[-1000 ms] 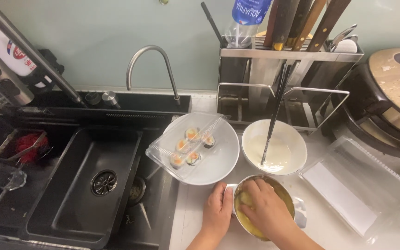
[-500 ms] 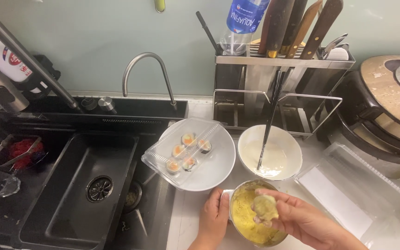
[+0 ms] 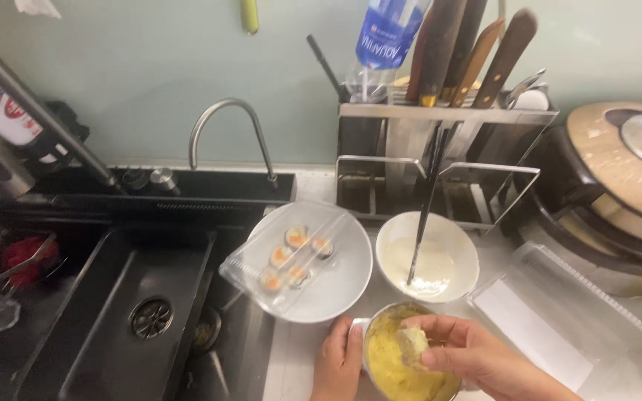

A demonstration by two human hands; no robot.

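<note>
While my left hand [image 3: 338, 362] clamps the near metal bowl [image 3: 403, 364], my right hand [image 3: 477, 356] pinches one crumb-coated piece [image 3: 412, 345]. Six rolls [image 3: 291, 258] wait uncoated on the far-left plate [image 3: 343, 286].

There is only one view, from the camera on the person's head. It looks steeply down and forward over the white kitchen counter [image 3: 299, 364], close to the hands at the bottom edge, and faces the pale green wall [image 3: 150, 67] behind the black sink [image 3: 76, 327].
</note>
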